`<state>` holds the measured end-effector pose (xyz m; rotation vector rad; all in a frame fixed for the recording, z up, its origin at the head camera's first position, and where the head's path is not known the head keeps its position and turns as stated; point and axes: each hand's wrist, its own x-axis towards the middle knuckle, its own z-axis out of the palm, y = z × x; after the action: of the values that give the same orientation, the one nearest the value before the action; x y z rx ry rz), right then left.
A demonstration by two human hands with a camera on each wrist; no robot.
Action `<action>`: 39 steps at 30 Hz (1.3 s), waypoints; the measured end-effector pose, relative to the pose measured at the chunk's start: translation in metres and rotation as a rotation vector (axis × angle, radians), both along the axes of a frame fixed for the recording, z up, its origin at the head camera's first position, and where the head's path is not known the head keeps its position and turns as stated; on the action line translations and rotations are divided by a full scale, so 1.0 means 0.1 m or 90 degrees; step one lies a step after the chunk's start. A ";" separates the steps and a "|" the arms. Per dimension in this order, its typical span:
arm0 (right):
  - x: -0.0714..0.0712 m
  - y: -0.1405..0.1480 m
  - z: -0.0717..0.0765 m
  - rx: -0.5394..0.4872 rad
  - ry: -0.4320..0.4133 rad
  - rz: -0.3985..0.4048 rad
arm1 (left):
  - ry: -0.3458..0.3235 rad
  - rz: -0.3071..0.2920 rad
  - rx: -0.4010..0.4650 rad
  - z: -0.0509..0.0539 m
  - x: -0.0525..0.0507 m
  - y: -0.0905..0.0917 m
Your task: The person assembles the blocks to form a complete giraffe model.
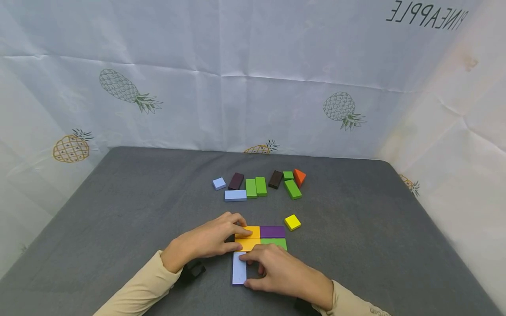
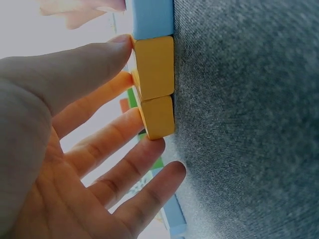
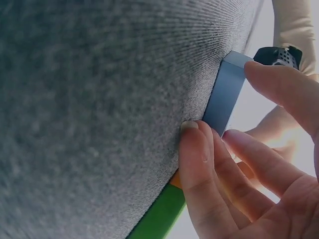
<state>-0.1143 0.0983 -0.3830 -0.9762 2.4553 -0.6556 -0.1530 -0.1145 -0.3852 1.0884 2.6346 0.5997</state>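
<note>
My left hand (image 1: 209,237) rests its fingertips on two orange blocks (image 1: 248,244) lying side by side; in the left wrist view its thumb touches the nearer orange block (image 2: 155,67). Right of them, a purple block (image 1: 272,231) and a green block (image 1: 276,242) touch their ends. A light blue block (image 1: 239,268) stretches toward me from the nearer orange one. My right hand (image 1: 282,272) has thumb and index fingertip on that blue block. In the right wrist view, the thumb is at one end of the blue block (image 3: 224,97), other fingers near its far end.
A yellow block (image 1: 292,222) lies to the right behind the group. Farther back are light blue blocks (image 1: 235,195), green blocks (image 1: 251,188), dark blocks (image 1: 275,179) and an orange-red triangular block (image 1: 299,177). A patterned curtain (image 1: 237,87) hangs behind the grey table (image 1: 356,245).
</note>
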 end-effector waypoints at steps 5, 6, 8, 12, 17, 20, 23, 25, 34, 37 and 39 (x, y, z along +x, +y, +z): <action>0.01 -0.01 0.00 0.015 0.009 0.000 | 0.003 0.000 0.001 -0.01 0.00 0.00; 0.01 -0.01 0.00 0.017 0.009 -0.001 | 0.003 0.001 0.001 -0.01 0.00 0.00; 0.01 -0.01 0.00 0.021 0.007 -0.002 | 0.004 0.000 0.002 -0.01 0.00 0.00; 0.01 0.00 0.00 0.021 0.004 -0.003 | 0.002 0.000 0.002 0.00 0.00 0.00; 0.00 0.01 0.00 0.018 0.001 -0.005 | 0.003 -0.001 0.000 0.01 0.00 0.00; -0.01 0.02 0.00 0.014 -0.002 -0.007 | 0.014 -0.003 0.003 0.00 0.02 -0.02; -0.02 0.04 0.04 0.011 -0.005 -0.012 | 0.028 -0.001 0.010 0.00 0.04 -0.03; -0.04 0.07 0.09 0.008 -0.003 -0.017 | 0.031 0.002 0.009 0.01 0.07 -0.05; -0.23 0.19 0.26 -0.036 0.100 -0.043 | 0.030 -0.011 0.002 -0.03 0.11 -0.06; -0.32 0.22 0.25 -0.057 0.117 -0.059 | 0.030 -0.012 0.004 -0.04 0.10 -0.05; -0.38 0.25 0.23 -0.068 0.127 -0.068 | 0.027 -0.013 0.000 -0.05 0.10 -0.05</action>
<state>-0.1524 0.1229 -0.3600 -0.9992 2.6861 -0.7661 -0.1430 -0.1191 -0.3899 1.1393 2.6563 0.5788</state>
